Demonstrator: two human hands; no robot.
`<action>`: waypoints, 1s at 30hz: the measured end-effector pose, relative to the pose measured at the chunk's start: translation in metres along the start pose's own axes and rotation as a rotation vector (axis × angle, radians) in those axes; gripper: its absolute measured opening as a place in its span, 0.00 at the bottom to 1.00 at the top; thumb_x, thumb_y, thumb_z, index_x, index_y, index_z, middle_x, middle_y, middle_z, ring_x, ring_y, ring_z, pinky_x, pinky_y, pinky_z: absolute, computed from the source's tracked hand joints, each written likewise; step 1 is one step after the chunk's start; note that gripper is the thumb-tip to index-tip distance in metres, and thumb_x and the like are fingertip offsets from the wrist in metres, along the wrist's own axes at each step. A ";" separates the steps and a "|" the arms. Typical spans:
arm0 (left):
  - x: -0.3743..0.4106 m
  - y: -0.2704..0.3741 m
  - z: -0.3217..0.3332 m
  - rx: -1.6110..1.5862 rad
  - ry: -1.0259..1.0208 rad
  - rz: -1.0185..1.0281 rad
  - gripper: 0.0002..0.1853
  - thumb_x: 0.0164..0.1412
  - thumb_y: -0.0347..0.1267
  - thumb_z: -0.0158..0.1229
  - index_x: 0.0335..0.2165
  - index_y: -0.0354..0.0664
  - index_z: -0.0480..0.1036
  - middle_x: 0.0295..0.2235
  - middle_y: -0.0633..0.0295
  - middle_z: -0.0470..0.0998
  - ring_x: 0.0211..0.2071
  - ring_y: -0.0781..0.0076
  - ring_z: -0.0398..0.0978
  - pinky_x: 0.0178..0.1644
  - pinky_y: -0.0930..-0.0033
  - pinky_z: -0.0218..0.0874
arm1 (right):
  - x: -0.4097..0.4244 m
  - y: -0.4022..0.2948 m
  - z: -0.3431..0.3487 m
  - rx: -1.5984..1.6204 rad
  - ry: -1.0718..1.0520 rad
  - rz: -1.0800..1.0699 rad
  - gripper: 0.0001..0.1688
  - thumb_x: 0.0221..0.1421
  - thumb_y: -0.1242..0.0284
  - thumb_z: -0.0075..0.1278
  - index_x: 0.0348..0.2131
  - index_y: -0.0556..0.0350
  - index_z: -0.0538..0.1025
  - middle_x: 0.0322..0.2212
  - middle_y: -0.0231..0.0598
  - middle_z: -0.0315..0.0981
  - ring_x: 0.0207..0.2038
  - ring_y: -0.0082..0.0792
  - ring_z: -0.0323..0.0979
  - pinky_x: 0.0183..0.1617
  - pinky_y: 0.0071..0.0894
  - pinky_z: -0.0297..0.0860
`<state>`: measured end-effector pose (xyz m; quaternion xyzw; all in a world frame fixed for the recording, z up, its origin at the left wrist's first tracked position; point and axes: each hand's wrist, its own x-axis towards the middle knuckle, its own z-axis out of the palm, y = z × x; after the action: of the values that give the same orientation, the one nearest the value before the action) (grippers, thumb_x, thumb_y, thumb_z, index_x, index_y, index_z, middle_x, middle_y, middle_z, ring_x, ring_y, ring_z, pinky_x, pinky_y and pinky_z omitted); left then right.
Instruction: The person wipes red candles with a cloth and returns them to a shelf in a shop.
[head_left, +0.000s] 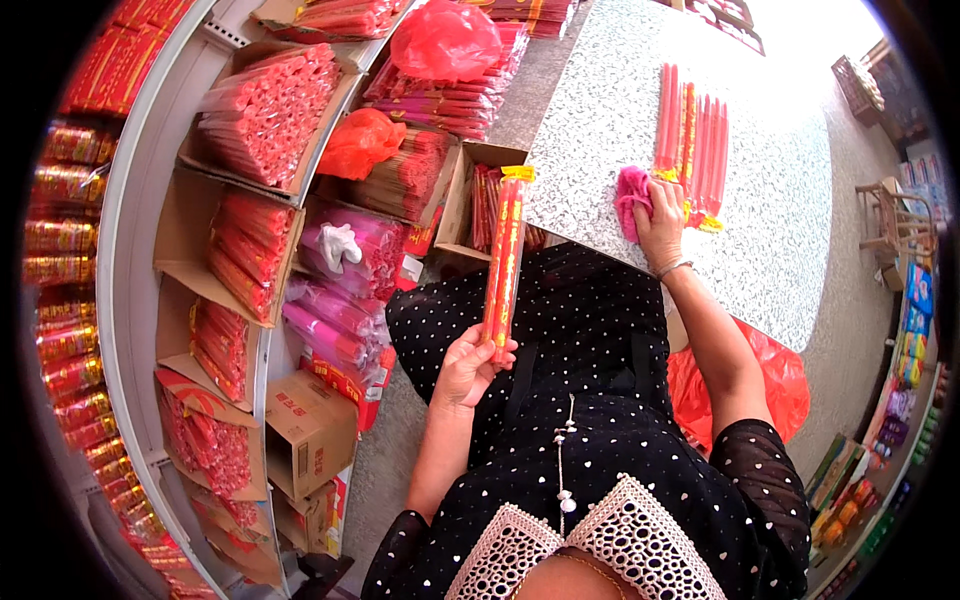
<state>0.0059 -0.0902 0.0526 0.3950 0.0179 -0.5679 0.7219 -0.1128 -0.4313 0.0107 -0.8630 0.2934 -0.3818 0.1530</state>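
My left hand (474, 369) grips the lower end of a slim clear-wrapped pack of red candle-like sticks (505, 262). The pack bears gold writing, has a yellow top end, and is held upright in front of my lap. On the speckled table (592, 127), my right hand (663, 225) holds a crumpled pink cloth (632, 201) at its thumb side. Its fingers reach the near end of a row of similar red packs (691, 142), lying side by side with yellow ends. Whether those fingers also grip a pack is hidden.
A shelf on the left holds cardboard boxes of wrapped red sticks (262, 112). An open carton (487, 154) stands against the table's left edge. Red plastic bags (739, 382) hang below its near edge. A wooden chair (892, 214) and stocked shelves are at right.
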 end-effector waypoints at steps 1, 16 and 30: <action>-0.002 -0.001 -0.001 -0.001 0.007 0.008 0.20 0.55 0.29 0.55 0.46 0.33 0.63 0.34 0.48 0.75 0.30 0.67 0.76 0.35 0.68 0.68 | 0.000 0.001 0.000 0.002 0.000 0.000 0.16 0.41 0.76 0.51 0.35 0.59 0.71 0.34 0.45 0.68 0.39 0.50 0.64 0.43 0.42 0.63; -0.007 -0.006 0.002 -0.027 0.058 0.056 0.21 0.55 0.30 0.56 0.46 0.33 0.63 0.33 0.49 0.75 0.28 0.68 0.76 0.35 0.69 0.68 | 0.000 0.004 0.004 0.022 -0.015 -0.006 0.17 0.40 0.77 0.51 0.35 0.60 0.70 0.34 0.46 0.67 0.39 0.49 0.63 0.44 0.43 0.63; 0.003 0.001 0.008 0.035 -0.002 -0.003 0.21 0.54 0.29 0.56 0.45 0.31 0.63 0.34 0.47 0.75 0.28 0.69 0.76 0.35 0.69 0.67 | 0.000 0.000 0.005 0.017 -0.003 -0.005 0.16 0.41 0.77 0.51 0.35 0.59 0.70 0.34 0.46 0.68 0.40 0.50 0.63 0.44 0.42 0.63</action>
<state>0.0043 -0.0974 0.0575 0.4069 0.0079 -0.5695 0.7142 -0.1094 -0.4313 0.0072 -0.8631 0.2878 -0.3831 0.1597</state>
